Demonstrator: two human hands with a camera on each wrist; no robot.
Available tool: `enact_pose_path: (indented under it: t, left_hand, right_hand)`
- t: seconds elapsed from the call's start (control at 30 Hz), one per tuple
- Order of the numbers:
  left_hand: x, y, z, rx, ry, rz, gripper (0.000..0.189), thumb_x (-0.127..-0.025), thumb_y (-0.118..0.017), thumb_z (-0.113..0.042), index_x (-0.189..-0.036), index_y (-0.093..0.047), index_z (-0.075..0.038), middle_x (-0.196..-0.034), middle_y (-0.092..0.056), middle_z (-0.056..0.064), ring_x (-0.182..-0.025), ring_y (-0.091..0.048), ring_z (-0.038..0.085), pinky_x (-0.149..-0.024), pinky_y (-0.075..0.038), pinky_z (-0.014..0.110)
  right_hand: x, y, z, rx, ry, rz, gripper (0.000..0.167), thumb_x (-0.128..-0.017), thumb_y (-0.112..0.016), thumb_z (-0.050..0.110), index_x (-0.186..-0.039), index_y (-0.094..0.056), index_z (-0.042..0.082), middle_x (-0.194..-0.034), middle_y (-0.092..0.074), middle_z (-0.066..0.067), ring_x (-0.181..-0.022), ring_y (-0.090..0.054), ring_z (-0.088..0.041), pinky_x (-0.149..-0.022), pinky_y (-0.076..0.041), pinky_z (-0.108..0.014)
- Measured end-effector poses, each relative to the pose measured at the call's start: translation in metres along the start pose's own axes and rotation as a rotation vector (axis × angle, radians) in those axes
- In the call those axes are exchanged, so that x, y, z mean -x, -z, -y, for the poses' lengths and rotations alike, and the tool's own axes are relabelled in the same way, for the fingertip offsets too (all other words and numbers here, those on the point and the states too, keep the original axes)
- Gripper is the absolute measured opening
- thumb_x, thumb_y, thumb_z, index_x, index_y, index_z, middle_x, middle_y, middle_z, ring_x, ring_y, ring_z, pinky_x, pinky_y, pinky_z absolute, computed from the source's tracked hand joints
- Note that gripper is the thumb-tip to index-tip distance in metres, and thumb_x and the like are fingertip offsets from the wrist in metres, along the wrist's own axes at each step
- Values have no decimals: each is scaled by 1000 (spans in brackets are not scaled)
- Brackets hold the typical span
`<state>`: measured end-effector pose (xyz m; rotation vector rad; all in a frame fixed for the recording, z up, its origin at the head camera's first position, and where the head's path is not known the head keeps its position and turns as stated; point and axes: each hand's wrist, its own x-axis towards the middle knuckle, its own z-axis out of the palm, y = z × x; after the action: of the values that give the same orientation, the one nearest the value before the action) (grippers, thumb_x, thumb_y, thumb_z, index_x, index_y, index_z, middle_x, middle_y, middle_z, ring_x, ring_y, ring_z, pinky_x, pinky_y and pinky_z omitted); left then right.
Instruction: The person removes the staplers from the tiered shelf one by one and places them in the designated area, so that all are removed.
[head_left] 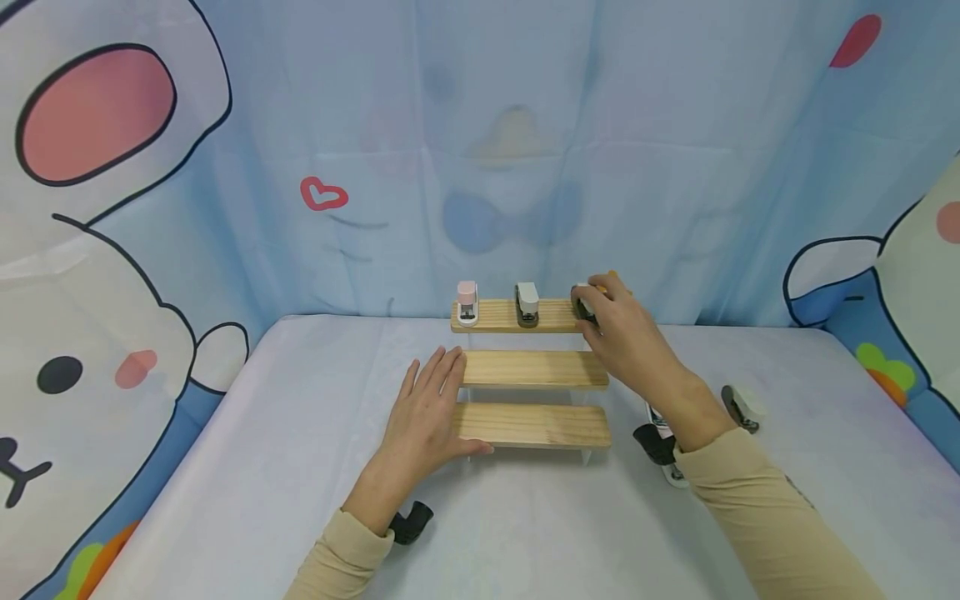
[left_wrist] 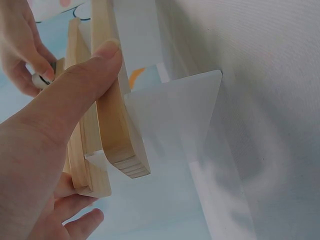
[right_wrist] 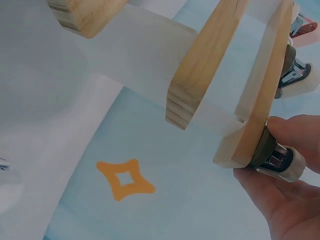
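A three-tier wooden display stand (head_left: 536,425) with translucent side supports stands on the table. My left hand (head_left: 427,412) rests against its left end, fingers extended beside the middle board and thumb on the lowest board's front edge. At the right end of the top board, my right hand (head_left: 626,325) pinches a small stapler (right_wrist: 280,159) with a pale top and dark olive base; its base touches the board. A pink-topped stapler (head_left: 467,302) stands at that board's left end. Between them is a white-topped stapler (head_left: 527,304) with a dark base.
Right of the stand lies a pale-topped stapler (head_left: 741,408). Another light-coloured item (head_left: 675,476) is partly covered by my right wrist and its black strap (head_left: 655,444). A blue cartoon curtain (head_left: 517,167) hangs behind the white-covered table (head_left: 300,467).
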<state>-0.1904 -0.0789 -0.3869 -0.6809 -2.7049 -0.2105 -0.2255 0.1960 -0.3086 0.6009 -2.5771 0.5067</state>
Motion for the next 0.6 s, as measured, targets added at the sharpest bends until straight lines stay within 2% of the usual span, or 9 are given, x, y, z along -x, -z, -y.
enact_pose_path:
  t: [0.33,0.47,0.6]
  left_hand:
    - [0,-2,0,18,4,4,127,-59,-82,-70,-155,-29,-4,-159,-35,10,-150,-29,28,-124,-23,51]
    - [0,-1,-1,24,6,11,127,-60,-83,-69,-155,-29,-4,-160,-35,10,-150,-29,28,-123,-24,51]
    - [0,0,0,13,9,16,127,-60,-82,-70,-155,-28,-4,-160,-34,10,-150,-28,28,-123,-23,51]
  right_hand:
    - [1,0,-3,-5,5,-5,35,-90,-65,-5,-125,-59,-6,-135,-49,-28,-110,-60,-45,-77,-57,-49]
    - [3,1,-3,-16,-11,7,38,-91,-65,-4,-127,-58,-6,-138,-47,-28,-113,-59,-46,-80,-57,-50]
    - [5,5,-3,-27,-37,19,39,-91,-64,-5,-129,-56,-6,-142,-44,-29,-123,-53,-48,-85,-56,-53]
